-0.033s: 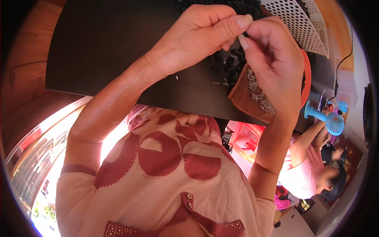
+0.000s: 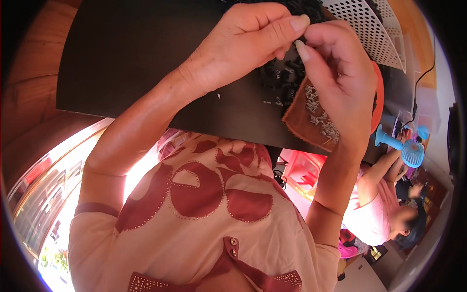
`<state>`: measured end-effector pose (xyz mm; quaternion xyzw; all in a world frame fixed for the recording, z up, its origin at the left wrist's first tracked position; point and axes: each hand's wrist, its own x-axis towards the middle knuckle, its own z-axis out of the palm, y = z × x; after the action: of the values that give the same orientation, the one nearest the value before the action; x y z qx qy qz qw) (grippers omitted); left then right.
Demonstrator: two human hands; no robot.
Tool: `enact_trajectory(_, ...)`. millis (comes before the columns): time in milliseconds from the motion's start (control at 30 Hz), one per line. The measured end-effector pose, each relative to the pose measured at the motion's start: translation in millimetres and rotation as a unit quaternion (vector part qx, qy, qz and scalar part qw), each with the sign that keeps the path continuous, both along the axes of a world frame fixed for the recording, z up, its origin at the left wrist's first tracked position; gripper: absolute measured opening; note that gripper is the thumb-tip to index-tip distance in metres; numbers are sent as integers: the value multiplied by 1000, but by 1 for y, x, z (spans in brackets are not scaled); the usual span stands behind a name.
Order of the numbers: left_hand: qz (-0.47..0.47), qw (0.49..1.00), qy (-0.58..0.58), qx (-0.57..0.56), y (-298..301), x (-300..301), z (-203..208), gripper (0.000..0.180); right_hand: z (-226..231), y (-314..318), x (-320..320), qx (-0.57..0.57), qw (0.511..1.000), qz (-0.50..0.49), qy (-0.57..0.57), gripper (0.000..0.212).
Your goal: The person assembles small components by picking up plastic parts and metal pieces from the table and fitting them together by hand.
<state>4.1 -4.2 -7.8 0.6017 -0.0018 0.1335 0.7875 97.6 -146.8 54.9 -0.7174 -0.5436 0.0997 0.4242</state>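
Note:
My left hand (image 2: 258, 36) and my right hand (image 2: 340, 63) meet over the far part of the dark table (image 2: 131, 63). Thumb and fingers of each are pinched, their tips almost touching. Whatever sits between them is too small or hidden to make out. Below my right hand lies a brown cloth (image 2: 302, 114) carrying many tiny silvery metal pieces (image 2: 318, 117), partly covered by that hand. Small black parts (image 2: 282, 80) are scattered under and beside the fingertips, some with silvery bits among them.
A white perforated basket (image 2: 365, 31) stands at the far right, near an orange-red rim (image 2: 377, 95) partly behind my right wrist. One small pale piece (image 2: 218, 96) lies alone on the table. Farther right are a blue handheld fan (image 2: 412, 153) and another person in pink (image 2: 372, 209).
Both hands have shifted very slightly, with the left fingertips a little higher. The pinched fingers stay close together, and the things on the table look the same.

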Motion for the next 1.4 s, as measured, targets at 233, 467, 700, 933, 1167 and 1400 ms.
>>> enact_trajectory(233,113,984,89,-108,7,-5,25,26,-25,-18,15,-72,995,28,-71,12)
enact_trajectory(467,153,974,98,-137,9,-3,25,23,-28,-19,5,-179,975,29,-127,16)
enact_trajectory(700,158,961,115,-194,12,-3,22,25,-25,-32,22,-162,971,-49,-167,14)
enact_trajectory(933,132,961,102,-223,11,-2,17,25,-27,-40,16,-176,978,8,-116,12)
enact_trajectory(1167,135,959,96,-232,11,-1,18,24,-26,-43,-18,-177,974,70,-127,17)
enact_trajectory(1400,119,963,74,-232,11,-3,20,24,-37,-39,-32,-189,951,82,-232,19)
